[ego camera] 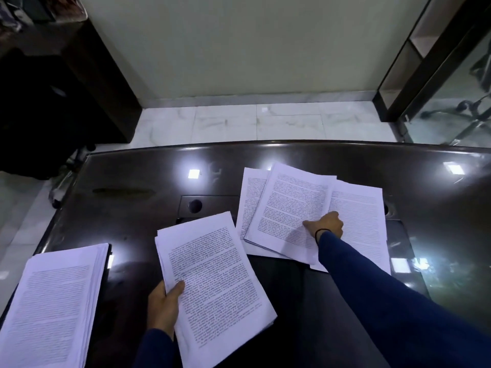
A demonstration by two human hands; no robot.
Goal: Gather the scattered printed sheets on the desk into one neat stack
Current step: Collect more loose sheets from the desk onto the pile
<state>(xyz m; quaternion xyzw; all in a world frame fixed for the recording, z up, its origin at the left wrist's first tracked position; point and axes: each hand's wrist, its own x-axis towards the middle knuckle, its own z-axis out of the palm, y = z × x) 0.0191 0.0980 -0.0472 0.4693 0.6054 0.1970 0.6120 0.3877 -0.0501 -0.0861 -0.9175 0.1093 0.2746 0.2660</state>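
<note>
Head view: the dark glossy desk [132, 187] carries three groups of printed sheets. At its near left corner lies a thick stack [50, 301], untouched, partly hanging over the edge. Near the middle of the near edge, the left hand [164, 301] grips a bundle of sheets [212, 285] by its left margin, thumb curled over the top page and the other fingers hidden beneath. Toward the far right, several loose sheets [292, 208] lie fanned and overlapping. The right hand [325, 224], on a blue-sleeved arm [385, 296] with a dark band at the wrist, rests on these; its thumb presses the top page, its fingers curled at an inner edge, pinching it. A black office chair [34, 112] stands beyond the far left corner.
</note>
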